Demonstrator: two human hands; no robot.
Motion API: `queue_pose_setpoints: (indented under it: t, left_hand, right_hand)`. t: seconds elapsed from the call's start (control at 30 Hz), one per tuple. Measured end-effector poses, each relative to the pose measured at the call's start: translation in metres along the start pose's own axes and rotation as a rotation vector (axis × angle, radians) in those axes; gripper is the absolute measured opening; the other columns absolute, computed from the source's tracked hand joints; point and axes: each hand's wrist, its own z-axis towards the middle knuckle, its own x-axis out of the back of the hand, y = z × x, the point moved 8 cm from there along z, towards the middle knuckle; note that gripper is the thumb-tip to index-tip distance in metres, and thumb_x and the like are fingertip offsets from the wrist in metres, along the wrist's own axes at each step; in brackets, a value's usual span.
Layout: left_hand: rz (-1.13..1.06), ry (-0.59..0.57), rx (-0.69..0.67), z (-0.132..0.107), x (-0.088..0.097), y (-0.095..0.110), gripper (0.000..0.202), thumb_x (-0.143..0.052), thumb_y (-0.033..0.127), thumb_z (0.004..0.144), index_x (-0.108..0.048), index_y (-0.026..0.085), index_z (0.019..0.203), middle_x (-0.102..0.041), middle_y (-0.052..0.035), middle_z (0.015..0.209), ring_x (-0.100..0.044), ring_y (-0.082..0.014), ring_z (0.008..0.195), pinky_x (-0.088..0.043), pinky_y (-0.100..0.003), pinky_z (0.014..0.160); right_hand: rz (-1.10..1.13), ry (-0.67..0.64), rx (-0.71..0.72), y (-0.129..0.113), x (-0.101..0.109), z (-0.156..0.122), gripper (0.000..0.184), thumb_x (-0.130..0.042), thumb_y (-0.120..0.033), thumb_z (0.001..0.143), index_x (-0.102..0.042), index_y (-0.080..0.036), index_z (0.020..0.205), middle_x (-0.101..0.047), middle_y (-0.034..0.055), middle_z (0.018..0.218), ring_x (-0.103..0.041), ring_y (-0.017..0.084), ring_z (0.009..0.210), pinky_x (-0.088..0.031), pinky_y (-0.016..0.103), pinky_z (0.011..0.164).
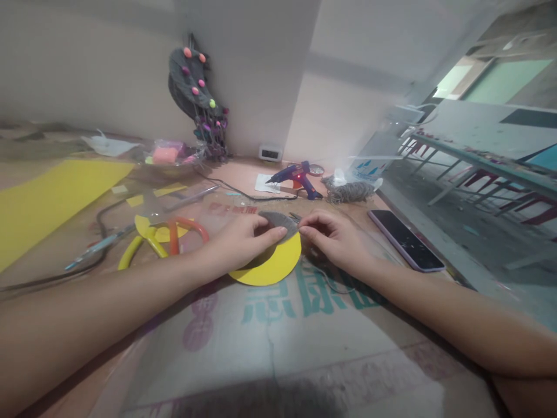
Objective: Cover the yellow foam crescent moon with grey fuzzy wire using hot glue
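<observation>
A yellow paper disc (272, 266) lies on the printed sack cloth in the middle of the table. A grey glitter piece (278, 220) rests on its upper edge. My left hand (237, 241) lies over the disc, thumb and fingers closed on the grey piece. My right hand (333, 235) sits just right of it, its fingertips pinched together at the grey piece's right end. Whether that hand holds the piece or something thin, I cannot make out.
A blue glue gun (296, 177) stands behind the hands, a grey fibre bundle (348, 190) beside it. A phone (407, 240) lies at the right edge. Yellow and orange scissors (167, 235), a yellow sheet (47, 197) and cables lie left. A grey decorated craft (198, 98) leans in the corner.
</observation>
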Motion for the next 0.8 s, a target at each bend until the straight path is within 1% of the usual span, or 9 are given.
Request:
queue_pose_setpoints:
  t: [0.1, 0.2, 0.37, 0.53, 0.6, 0.67, 0.73, 0.8]
  left_hand:
    - [-0.005, -0.019, -0.006, 0.0, -0.002, 0.001, 0.046, -0.05, 0.056, 0.086, -0.065, 0.016, 0.071, -0.056, -0.0007, 0.058, -0.046, -0.013, 0.051, -0.025, -0.025, 0.044]
    - [0.003, -0.034, -0.022, 0.0, -0.002, 0.001, 0.047, -0.049, 0.057, 0.087, -0.066, 0.015, 0.072, -0.056, -0.0012, 0.058, -0.046, -0.0132, 0.051, -0.025, -0.026, 0.045]
    - [0.014, -0.059, -0.025, -0.001, -0.003, 0.001, 0.049, -0.048, 0.057, 0.088, -0.068, 0.014, 0.078, -0.058, -0.0023, 0.063, -0.049, -0.0138, 0.055, -0.026, -0.025, 0.046]
    - [-0.007, -0.074, -0.027, -0.001, -0.005, 0.001, 0.048, -0.048, 0.057, 0.088, -0.069, 0.014, 0.081, -0.059, -0.0022, 0.064, -0.05, -0.014, 0.056, -0.028, -0.024, 0.047]
    - [-0.018, -0.079, -0.028, 0.0, -0.005, 0.001, 0.048, -0.048, 0.056, 0.088, -0.068, 0.014, 0.081, -0.058, -0.0016, 0.064, -0.049, -0.0136, 0.056, -0.028, -0.024, 0.047]
    - [-0.032, -0.079, -0.032, 0.0, -0.006, 0.002, 0.046, -0.049, 0.055, 0.087, -0.068, 0.014, 0.081, -0.059, -0.0013, 0.065, -0.049, -0.0135, 0.056, -0.03, -0.024, 0.048]
    - [-0.037, -0.058, -0.028, 0.0, -0.005, 0.002, 0.044, -0.05, 0.054, 0.087, -0.068, 0.015, 0.081, -0.06, -0.0006, 0.065, -0.049, -0.0134, 0.056, -0.031, -0.024, 0.048]
    - [-0.026, -0.037, -0.018, 0.0, -0.003, 0.002, 0.043, -0.051, 0.055, 0.086, -0.067, 0.015, 0.079, -0.058, 0.0002, 0.063, -0.048, -0.013, 0.054, -0.031, -0.024, 0.048]
  right_hand:
    - [0.066, -0.001, -0.054, 0.005, -0.002, -0.003, 0.013, -0.059, -0.034, 0.086, -0.063, -0.021, 0.085, -0.057, -0.0023, 0.061, -0.052, 0.013, 0.054, -0.041, 0.026, 0.05]
    - [0.1, 0.005, -0.079, 0.007, -0.003, -0.004, 0.015, -0.059, -0.036, 0.086, -0.063, -0.022, 0.085, -0.055, -0.003, 0.057, -0.051, 0.013, 0.052, -0.04, 0.026, 0.049]
    - [0.093, 0.024, -0.063, 0.006, -0.002, -0.004, 0.017, -0.06, -0.038, 0.086, -0.063, -0.022, 0.084, -0.056, -0.0021, 0.059, -0.053, 0.014, 0.054, -0.041, 0.027, 0.05]
    - [0.049, 0.024, -0.042, 0.004, -0.001, -0.003, 0.016, -0.06, -0.036, 0.087, -0.064, -0.021, 0.084, -0.059, -0.0006, 0.065, -0.055, 0.014, 0.058, -0.043, 0.028, 0.053]
    - [0.028, 0.013, 0.011, 0.001, -0.001, -0.002, 0.016, -0.059, -0.034, 0.088, -0.066, -0.021, 0.084, -0.062, 0.0012, 0.073, -0.059, 0.015, 0.066, -0.047, 0.029, 0.059]
    - [-0.001, 0.001, 0.107, -0.005, 0.001, 0.0, 0.017, -0.056, -0.031, 0.091, -0.069, -0.021, 0.087, -0.064, 0.0034, 0.085, -0.062, 0.017, 0.078, -0.05, 0.031, 0.07]
    - [-0.023, 0.008, 0.203, -0.011, 0.005, 0.001, 0.023, -0.051, -0.03, 0.094, -0.071, -0.021, 0.092, -0.063, 0.0053, 0.095, -0.062, 0.018, 0.091, -0.049, 0.034, 0.083]
    - [-0.04, 0.017, 0.249, -0.013, 0.007, 0.003, 0.026, -0.048, -0.031, 0.096, -0.072, -0.021, 0.096, -0.061, 0.0062, 0.098, -0.06, 0.019, 0.1, -0.047, 0.036, 0.09]
